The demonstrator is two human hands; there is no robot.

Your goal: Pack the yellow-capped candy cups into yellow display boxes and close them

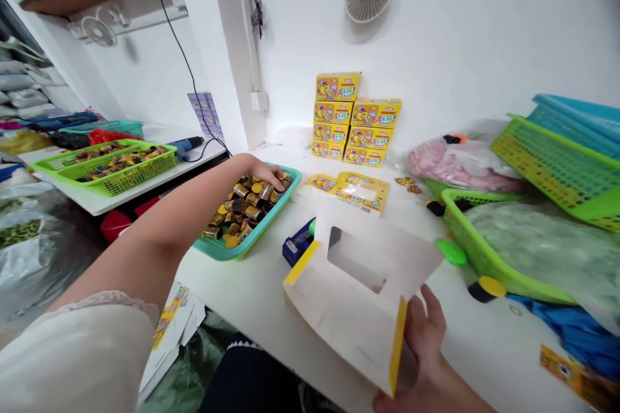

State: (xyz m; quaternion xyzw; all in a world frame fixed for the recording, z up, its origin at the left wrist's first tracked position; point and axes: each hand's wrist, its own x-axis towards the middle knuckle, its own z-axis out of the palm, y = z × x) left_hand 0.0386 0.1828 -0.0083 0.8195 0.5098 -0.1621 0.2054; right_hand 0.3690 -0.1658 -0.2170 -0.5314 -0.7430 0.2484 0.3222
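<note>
My left hand [264, 173] reaches into the far end of a teal tray [252, 240] full of small yellow and black cylinders [254, 200]. Its fingertips are among the pieces, and whether they grip one is hidden. My right hand [426, 335] holds an open carton [343, 310] by its right side, thumb below and fingers behind. The carton is white inside with yellow edges, and its raised flap has a window cut-out. A blue tape dispenser [296, 244] stands between tray and carton. Behind the carton lies a flat yellow printed box piece [382, 192].
Yellow boxes [351, 119] are stacked against the wall. At right are green baskets [508, 277] with plastic bags, a black cylinder with yellow lid [487, 288] and a blue cloth [566, 329]. Another green basket [113, 181] sits on the left table. Flat cartons [169, 342] lie below the table edge.
</note>
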